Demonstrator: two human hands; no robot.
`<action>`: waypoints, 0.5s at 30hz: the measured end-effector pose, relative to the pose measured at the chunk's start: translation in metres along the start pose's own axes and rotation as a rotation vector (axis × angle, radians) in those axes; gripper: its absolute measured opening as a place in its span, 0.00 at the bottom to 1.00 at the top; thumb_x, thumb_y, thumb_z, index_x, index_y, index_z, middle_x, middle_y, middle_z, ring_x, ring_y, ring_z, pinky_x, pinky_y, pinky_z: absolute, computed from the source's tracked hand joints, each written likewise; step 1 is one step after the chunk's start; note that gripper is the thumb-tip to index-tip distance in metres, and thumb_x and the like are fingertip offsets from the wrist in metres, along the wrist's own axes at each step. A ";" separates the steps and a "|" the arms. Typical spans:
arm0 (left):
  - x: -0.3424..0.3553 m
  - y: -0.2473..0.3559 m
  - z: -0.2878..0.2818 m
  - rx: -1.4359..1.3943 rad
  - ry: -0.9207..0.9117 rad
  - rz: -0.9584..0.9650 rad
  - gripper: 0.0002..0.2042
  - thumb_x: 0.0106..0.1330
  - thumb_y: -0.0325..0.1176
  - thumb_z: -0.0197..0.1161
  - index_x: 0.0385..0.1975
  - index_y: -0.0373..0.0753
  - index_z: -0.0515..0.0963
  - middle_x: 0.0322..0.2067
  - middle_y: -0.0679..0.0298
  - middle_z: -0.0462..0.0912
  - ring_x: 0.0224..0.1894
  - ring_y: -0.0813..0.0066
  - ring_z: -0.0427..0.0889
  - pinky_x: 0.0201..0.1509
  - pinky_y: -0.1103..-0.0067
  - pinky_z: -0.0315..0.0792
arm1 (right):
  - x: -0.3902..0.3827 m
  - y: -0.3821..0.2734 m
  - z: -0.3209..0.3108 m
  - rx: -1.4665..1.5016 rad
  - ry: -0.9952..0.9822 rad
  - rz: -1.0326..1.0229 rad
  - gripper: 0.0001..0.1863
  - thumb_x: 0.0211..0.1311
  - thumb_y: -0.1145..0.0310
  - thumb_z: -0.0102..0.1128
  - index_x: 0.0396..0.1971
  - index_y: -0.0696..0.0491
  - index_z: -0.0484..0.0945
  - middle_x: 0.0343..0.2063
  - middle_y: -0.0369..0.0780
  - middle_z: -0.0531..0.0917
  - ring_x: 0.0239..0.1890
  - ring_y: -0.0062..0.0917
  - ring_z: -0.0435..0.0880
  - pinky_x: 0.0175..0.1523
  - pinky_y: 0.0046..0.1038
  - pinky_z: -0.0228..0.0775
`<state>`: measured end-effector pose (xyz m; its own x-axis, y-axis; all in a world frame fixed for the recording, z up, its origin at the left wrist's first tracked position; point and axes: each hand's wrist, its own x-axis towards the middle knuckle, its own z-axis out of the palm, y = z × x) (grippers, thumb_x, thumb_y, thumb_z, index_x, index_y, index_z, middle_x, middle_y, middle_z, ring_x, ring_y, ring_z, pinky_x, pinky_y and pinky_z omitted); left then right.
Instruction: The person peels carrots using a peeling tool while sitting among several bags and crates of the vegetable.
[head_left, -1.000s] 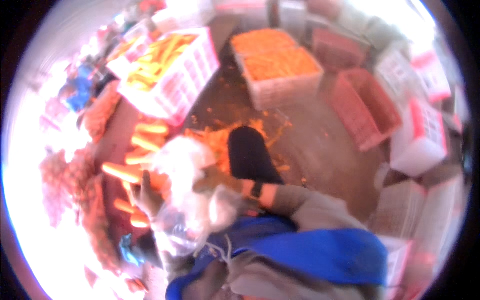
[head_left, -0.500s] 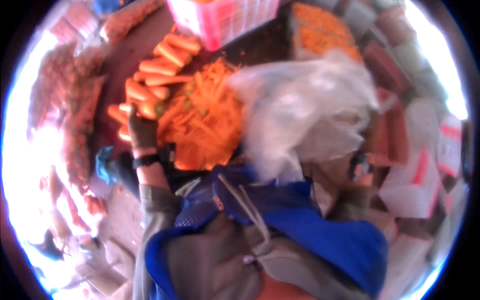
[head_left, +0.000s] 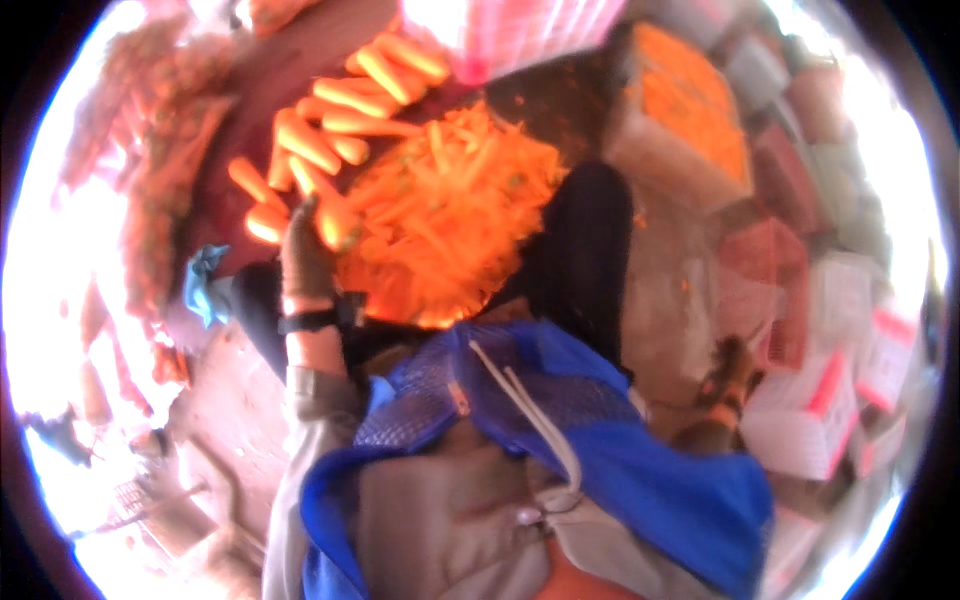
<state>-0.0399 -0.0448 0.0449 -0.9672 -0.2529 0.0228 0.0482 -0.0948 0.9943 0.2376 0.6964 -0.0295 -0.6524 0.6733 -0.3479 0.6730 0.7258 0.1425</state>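
My left hand (head_left: 308, 262), in a brownish glove with a black band at the wrist, is at the left edge of the carrot heap. Its fingers appear closed around the thick end of a whole carrot (head_left: 335, 218). More whole carrots (head_left: 355, 97) lie just beyond it in a loose row. Right beside this hand spreads a heap of cut carrot strips (head_left: 450, 195), between my dark-clad legs. Out to the right, low near the floor, is my right hand (head_left: 732, 372), gloved and smeared by motion. Its fingers cannot be made out.
A pink-and-white basket (head_left: 530, 40) stands at the far side. To its right is a box (head_left: 660, 150) filled with orange carrot pieces. Red crates (head_left: 780, 285) and white boxes (head_left: 800, 415) line the right. Full net sacks (head_left: 165, 190) stand at the left, near a blue cloth (head_left: 205, 285).
The large clear plastic bag has left the space over my right leg, uncovering the leg and the box. My right hand has moved slightly lower. The left hand's carrot has shifted apart from the row.
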 end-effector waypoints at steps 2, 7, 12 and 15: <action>0.002 -0.024 -0.006 0.606 -0.064 0.456 0.24 0.58 0.24 0.64 0.56 0.30 0.68 0.54 0.55 0.73 0.57 0.65 0.71 0.62 0.73 0.63 | 0.007 -0.049 -0.029 0.962 0.063 -0.140 0.21 0.64 0.57 0.58 0.50 0.55 0.74 0.42 0.41 0.77 0.48 0.28 0.74 0.55 0.31 0.67; 0.015 0.001 0.025 -0.944 -0.204 -0.383 0.23 0.65 0.43 0.60 0.51 0.30 0.72 0.43 0.54 0.80 0.43 0.62 0.80 0.48 0.72 0.76 | -0.055 -0.238 -0.162 1.583 -0.094 -0.413 0.18 0.64 0.59 0.58 0.46 0.56 0.76 0.33 0.38 0.78 0.35 0.24 0.75 0.41 0.25 0.66; 0.010 0.014 0.054 -1.062 -0.455 -0.552 0.20 0.68 0.41 0.56 0.54 0.34 0.70 0.45 0.53 0.78 0.47 0.63 0.78 0.50 0.68 0.77 | -0.121 -0.400 -0.200 1.526 -0.409 -0.699 0.15 0.65 0.61 0.58 0.42 0.58 0.78 0.24 0.36 0.78 0.23 0.20 0.75 0.27 0.20 0.66; 0.016 -0.011 0.053 -1.210 -0.513 -0.761 0.21 0.67 0.42 0.59 0.53 0.34 0.71 0.45 0.60 0.78 0.50 0.71 0.76 0.59 0.76 0.70 | -0.138 -0.469 -0.199 1.375 -0.565 -0.993 0.16 0.65 0.61 0.59 0.38 0.60 0.81 0.27 0.40 0.84 0.23 0.20 0.80 0.28 0.21 0.71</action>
<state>-0.0689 0.0037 0.0403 -0.8228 0.5470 -0.1545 -0.5646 -0.8179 0.1112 -0.0574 0.2909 0.1362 -0.9659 -0.2392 -0.0993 0.1116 -0.0383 -0.9930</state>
